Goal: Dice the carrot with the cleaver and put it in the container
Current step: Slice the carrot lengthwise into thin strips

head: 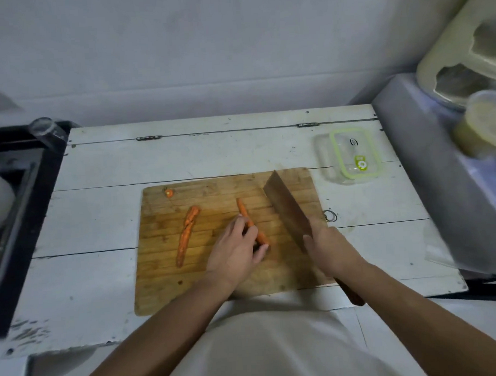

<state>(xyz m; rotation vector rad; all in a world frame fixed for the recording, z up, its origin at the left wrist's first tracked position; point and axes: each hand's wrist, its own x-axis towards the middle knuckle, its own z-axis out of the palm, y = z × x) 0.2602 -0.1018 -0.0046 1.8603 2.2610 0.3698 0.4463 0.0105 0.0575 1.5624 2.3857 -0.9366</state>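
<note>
We stand at a white-painted plank worktop (100, 222) set against a pale wall, with a wooden cutting board (165, 271) lying in the middle of it. A dark sink (11, 198) borders the worktop on the left, and a grey metal surface (417, 180) carrying blurred pale tubs rises on the right. The container (350, 156), clear with a green-rimmed lid, sits on the worktop just beyond the board's far right corner.

The tubs at the right edge are too smeared to identify, and what lies in the sink is cut off. The cleaver's handle is mostly hidden under our wrist.

Our left hand (238, 250) rests on the board, its fingers curled and pinching a carrot strip (249, 222) that points away from us. Another carrot strip (186, 236) lies apart to the left, with a small carrot end (169, 193) near the far left corner. Our right hand (329, 249) grips the cleaver (287, 206), blade angled just right of the held strip.
</note>
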